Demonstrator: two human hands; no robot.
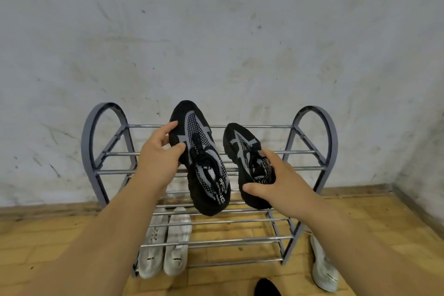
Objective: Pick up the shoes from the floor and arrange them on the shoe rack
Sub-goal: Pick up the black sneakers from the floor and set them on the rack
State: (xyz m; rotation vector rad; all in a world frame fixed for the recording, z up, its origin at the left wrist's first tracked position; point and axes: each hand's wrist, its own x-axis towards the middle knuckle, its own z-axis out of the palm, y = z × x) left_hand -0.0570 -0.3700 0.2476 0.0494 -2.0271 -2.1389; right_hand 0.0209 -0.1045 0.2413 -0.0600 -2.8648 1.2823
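Over the grey tubular metal shoe rack (310, 151), the left hand (159, 154) grips one black-and-grey knit sneaker (204, 163) while the right hand (280, 178) clasps its mate (242, 142).

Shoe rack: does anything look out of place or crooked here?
One white shoe lies on the floor outside the right end of the shoe rack. The left black shoe, gripped by the left hand, tilts askew over the top bars.
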